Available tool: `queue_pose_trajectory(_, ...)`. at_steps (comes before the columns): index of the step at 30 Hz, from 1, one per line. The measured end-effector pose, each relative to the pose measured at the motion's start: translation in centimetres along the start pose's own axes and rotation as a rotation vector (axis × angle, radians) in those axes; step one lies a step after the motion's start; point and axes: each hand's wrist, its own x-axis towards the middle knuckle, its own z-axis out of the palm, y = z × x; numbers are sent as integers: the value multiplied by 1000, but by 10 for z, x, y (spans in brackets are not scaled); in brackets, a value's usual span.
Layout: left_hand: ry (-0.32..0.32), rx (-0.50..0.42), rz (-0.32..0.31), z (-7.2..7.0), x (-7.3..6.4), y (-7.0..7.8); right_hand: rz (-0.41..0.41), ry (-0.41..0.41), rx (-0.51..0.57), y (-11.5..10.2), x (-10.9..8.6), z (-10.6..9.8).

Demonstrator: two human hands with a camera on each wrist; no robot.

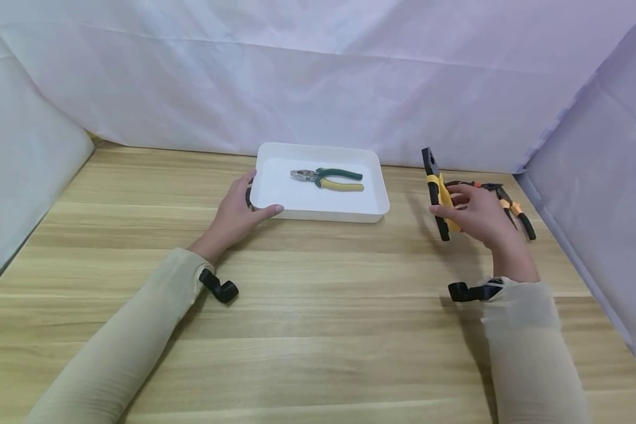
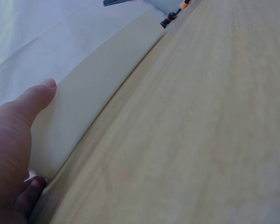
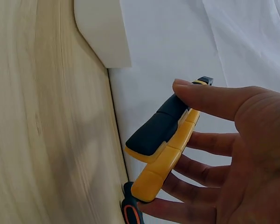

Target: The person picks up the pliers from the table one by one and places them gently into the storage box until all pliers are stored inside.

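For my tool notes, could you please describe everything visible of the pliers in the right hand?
The pliers have thick, smooth handles in black and yellow, apparently rubber or plastic, and a dark head. The right hand's grip holds them above the table, to the right of the white tray and apart from it, head pointing up or away from the person. The thumb rests on the dark handle; fingers touch the yellow side. Whether the jaws are open is unclear.
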Motion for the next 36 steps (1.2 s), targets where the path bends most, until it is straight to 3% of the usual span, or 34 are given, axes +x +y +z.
queue_pose_trajectory(12,-3,0,0,6,1,-1,-118,124,6,-36,-5,3)
queue_pose_trajectory(22,2,-1,2,11,1,3,-168,139,44,-65,0,5)
queue_pose_trajectory(36,5,-10,8,7,-3,4,-254,171,63,-110,6,11)
